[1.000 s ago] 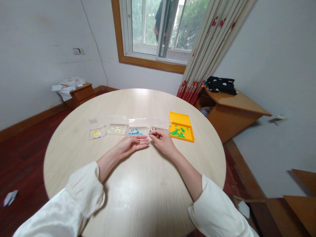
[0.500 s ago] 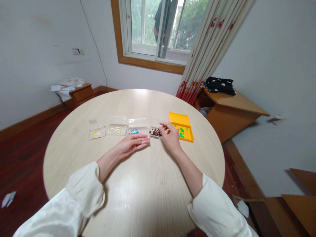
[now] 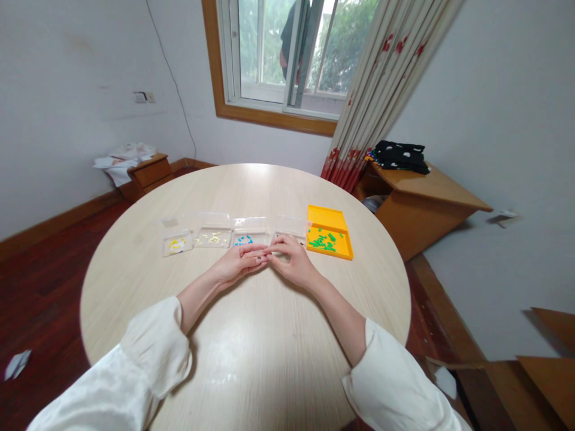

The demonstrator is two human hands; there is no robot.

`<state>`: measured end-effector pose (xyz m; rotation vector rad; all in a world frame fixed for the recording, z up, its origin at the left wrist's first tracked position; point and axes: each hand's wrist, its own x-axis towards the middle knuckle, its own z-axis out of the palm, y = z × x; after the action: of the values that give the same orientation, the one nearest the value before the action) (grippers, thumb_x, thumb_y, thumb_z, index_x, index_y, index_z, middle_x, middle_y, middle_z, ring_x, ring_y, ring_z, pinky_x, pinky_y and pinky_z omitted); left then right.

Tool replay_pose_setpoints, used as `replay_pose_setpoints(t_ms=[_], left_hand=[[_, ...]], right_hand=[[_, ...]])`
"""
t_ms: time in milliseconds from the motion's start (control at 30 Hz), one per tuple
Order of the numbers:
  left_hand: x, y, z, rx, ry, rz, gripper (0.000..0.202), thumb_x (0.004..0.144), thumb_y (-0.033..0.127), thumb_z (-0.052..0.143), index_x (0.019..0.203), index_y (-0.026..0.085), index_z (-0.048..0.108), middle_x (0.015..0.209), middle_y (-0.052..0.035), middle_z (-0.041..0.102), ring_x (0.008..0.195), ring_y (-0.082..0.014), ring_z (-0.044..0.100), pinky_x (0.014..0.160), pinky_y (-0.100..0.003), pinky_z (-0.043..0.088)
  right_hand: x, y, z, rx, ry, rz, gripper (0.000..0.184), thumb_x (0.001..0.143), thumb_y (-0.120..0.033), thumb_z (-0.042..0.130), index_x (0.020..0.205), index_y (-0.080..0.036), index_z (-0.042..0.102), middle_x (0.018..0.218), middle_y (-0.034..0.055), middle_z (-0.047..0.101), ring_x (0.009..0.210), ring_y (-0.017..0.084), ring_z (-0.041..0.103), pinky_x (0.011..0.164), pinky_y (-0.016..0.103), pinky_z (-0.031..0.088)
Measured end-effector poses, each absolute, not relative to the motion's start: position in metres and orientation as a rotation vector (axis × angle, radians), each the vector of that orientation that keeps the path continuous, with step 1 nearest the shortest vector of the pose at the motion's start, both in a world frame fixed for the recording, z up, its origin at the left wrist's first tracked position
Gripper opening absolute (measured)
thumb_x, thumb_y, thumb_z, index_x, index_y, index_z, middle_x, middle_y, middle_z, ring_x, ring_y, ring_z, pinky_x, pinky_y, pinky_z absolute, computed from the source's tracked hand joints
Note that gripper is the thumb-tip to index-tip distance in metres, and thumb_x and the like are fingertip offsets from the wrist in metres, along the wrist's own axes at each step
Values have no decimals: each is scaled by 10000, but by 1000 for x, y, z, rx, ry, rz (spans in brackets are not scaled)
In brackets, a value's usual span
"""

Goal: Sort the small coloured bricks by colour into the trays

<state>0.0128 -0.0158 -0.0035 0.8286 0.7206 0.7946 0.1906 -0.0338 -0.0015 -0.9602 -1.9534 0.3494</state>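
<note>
My left hand (image 3: 237, 263) lies palm up on the round table (image 3: 251, 335), fingers stretched flat. My right hand (image 3: 293, 262) meets its fingertips in a pinch; what the pinch holds is too small to make out. Just behind the hands runs a row of clear boxes: one with yellow pieces (image 3: 176, 243), one with pale yellow pieces (image 3: 212, 237), one with blue pieces (image 3: 245, 239), and a fourth (image 3: 291, 225) partly hidden by my right hand. An orange tray (image 3: 333, 222) with green pieces (image 3: 321, 241) stands at the right end of the row.
A wooden desk (image 3: 426, 191) with dark folded cloth (image 3: 399, 154) stands to the right of the table, beside a curtain (image 3: 372, 102). A low cabinet (image 3: 146, 170) with papers sits by the left wall. A person stands outside the window (image 3: 291, 48).
My right hand reached forward to the fourth clear box with dark red pieces, then came back to my left hand's fingertips in a pinch. The left hand stayed palm up.
</note>
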Motion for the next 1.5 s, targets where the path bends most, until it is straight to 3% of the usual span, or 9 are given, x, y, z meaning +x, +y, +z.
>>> replay_pose_setpoints(t_ms=[300, 600, 867, 1000, 1133, 1267, 1400, 1500], left_hand=[[12, -14, -10, 924, 719, 770, 420, 580, 68, 750, 985, 117, 653, 927, -89, 711, 797, -137, 654, 911, -346, 451], [13, -17, -7, 901, 685, 734, 457, 566, 61, 764, 999, 126, 633, 943, -78, 715, 868, -149, 661, 954, -341, 437], [16, -18, 2, 789, 798, 808, 289, 662, 36, 697, 932, 94, 612, 890, -126, 717, 873, -170, 681, 992, -352, 451], [16, -17, 4, 801, 832, 860, 182, 695, 52, 691, 861, 91, 629, 844, -107, 713, 831, -154, 681, 971, -333, 481], [15, -16, 7, 806, 901, 907, 92, 719, 26, 649, 793, 79, 631, 771, -93, 705, 728, -130, 676, 855, -292, 542], [13, -14, 10, 865, 938, 965, 64, 713, 68, 667, 759, 76, 623, 695, -64, 681, 516, -78, 609, 591, -214, 542], [10, -14, 10, 990, 925, 1019, 214, 663, 246, 742, 679, 93, 593, 577, -3, 625, 295, -4, 368, 328, -167, 333], [8, -13, 8, 1055, 932, 1062, 330, 627, 395, 744, 624, 137, 538, 430, 57, 517, 257, -8, 251, 293, -172, 195]], right_hand=[[187, -38, -4, -955, -2105, 364, 236, 794, -148, 644, 987, -269, 706, 937, 40, 569, 924, 172, 494, 860, 365, 426], [186, -38, -4, -982, -2103, 383, 133, 778, -134, 651, 864, -225, 696, 917, 32, 568, 909, 172, 494, 828, 344, 426], [201, -26, 1, -1188, -1741, 114, 65, 789, -164, 623, 801, -207, 670, 845, 40, 580, 868, 193, 514, 808, 351, 417], [213, -21, 4, -1293, -1609, -12, 102, 815, -193, 582, 832, -216, 679, 864, 49, 585, 876, 209, 513, 816, 372, 412], [217, -20, 0, -1320, -1605, -47, 144, 823, -193, 561, 886, -210, 690, 894, 63, 582, 892, 214, 507, 824, 375, 418], [219, -18, -5, -1319, -1588, -86, 172, 834, -177, 534, 901, -192, 692, 899, 73, 581, 902, 218, 504, 831, 379, 419], [220, -17, -10, -1327, -1556, -117, 184, 843, -183, 516, 905, -190, 688, 902, 78, 575, 906, 224, 493, 830, 387, 416], [220, -16, -13, -1359, -1548, -133, 197, 848, -197, 507, 942, -188, 680, 933, 88, 563, 928, 232, 477, 839, 396, 405]])
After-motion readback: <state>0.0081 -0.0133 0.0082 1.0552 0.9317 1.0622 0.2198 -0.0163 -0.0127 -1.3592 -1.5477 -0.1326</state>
